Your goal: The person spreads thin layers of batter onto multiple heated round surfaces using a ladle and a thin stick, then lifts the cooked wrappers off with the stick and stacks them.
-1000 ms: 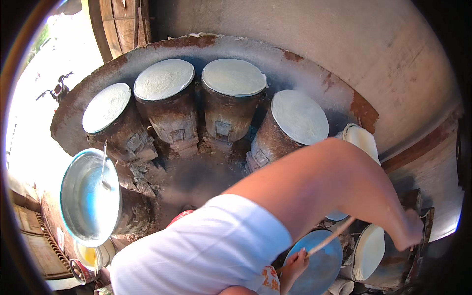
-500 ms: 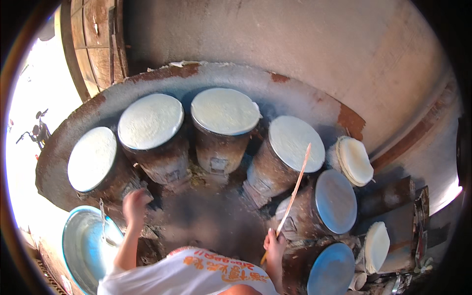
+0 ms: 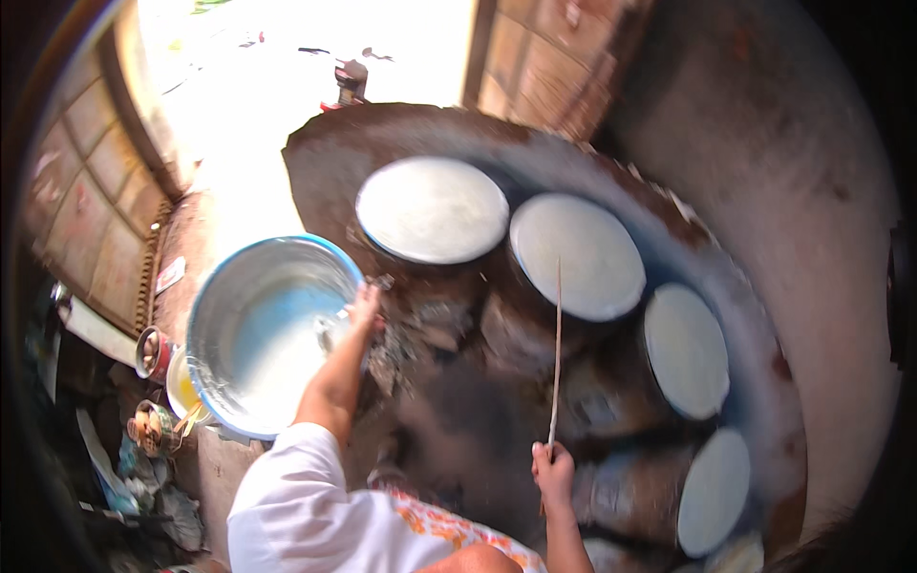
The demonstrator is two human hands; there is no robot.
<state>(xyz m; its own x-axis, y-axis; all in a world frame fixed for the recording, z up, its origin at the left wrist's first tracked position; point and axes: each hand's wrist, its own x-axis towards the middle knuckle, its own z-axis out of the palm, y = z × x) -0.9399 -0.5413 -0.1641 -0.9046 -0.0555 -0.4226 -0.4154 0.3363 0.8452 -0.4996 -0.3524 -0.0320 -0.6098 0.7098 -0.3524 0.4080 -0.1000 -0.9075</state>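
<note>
My right hand is closed around the lower end of a long, thin wooden stick, which points up and away from me. Its tip overlaps the white round top of one drum-like stove. At the right rim of a large blue-edged basin is my left hand, smeared by motion, so its grip is unclear. Beside that hand, partly covered by it, a metal ladle rests in the basin. White liquid fills the basin's lower part.
More white round tops curve along a low grey wall. Left of the basin stand a red can, a yellow-white container and a small basket. Beyond is a bright doorway with a motorbike.
The view has swung left, bringing the basin nearer the middle. My left hand has moved from beside the basin to its rim by the ladle. The right hand still holds the stick.
</note>
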